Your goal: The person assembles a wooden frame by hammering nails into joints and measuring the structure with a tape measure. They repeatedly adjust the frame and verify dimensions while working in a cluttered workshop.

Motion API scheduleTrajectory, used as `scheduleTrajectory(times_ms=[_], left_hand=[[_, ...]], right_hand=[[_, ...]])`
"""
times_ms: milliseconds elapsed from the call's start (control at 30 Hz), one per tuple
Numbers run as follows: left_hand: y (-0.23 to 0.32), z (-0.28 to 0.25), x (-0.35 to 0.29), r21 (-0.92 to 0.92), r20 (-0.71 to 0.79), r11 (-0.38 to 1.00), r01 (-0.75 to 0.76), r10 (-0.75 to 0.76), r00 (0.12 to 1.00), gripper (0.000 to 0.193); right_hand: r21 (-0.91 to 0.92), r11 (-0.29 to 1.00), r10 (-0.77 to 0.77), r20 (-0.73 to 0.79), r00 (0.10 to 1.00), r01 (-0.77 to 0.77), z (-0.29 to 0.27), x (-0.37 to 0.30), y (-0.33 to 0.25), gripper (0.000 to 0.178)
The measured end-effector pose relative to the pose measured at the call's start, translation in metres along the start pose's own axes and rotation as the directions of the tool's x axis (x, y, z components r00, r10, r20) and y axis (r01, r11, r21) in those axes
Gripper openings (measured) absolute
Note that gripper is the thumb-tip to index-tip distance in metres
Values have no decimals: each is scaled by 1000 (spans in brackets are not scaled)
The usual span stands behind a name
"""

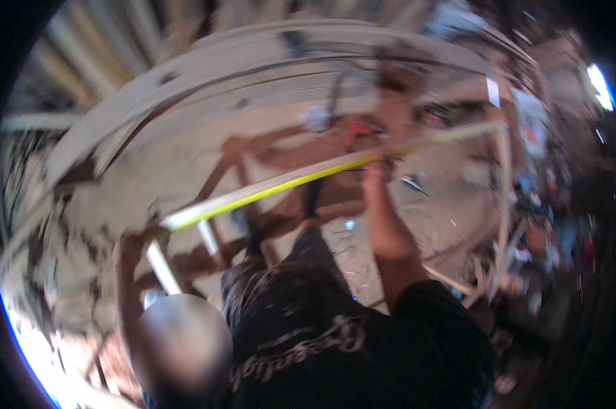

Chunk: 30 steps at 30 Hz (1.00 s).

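Observation:
A slim pale wooden frame (505,177) is held in front of me, its long bar slanting up from left to right. Along that bar stretches the yellow blade of a tape measure (281,187), running from near the left corner to my right hand. My left hand (134,247) is closed around the frame's left corner, blurred by motion. Further along the bar, my right hand (375,170) has its fingers closed on the blade, against the wood. The tape's case cannot be made out.
Long curved-looking planks (253,68) lie across the far side, with stacked timber (90,51) behind them at the far left. A red-orange object (362,131) rests beyond the bar on the sandy ground. Mixed clutter (536,238) lines the right side. Shadows cross the ground.

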<state>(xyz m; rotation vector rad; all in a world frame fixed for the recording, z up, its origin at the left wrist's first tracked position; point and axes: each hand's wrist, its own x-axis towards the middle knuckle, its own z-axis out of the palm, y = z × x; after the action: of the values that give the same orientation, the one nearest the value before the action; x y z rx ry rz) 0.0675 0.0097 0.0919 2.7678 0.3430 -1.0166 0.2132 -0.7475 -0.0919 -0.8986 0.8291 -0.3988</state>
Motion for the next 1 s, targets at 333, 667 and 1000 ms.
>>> scheduleTrajectory(times_ms=[333,667,1000], left_hand=[[-23,26,-9,-1,-238,999,-40,39,970,28],[-9,22,-16,-82,-228,997,-13,-6,974,24],[-72,68,9,64,-296,949,-308,313,903,25]], right_hand=[[-178,977,-134,-103,986,114,-2,10,-14,29],[162,984,-52,-134,990,74,-21,23,-45,28],[-88,920,-383,-6,924,381,-70,41,-23,33]])
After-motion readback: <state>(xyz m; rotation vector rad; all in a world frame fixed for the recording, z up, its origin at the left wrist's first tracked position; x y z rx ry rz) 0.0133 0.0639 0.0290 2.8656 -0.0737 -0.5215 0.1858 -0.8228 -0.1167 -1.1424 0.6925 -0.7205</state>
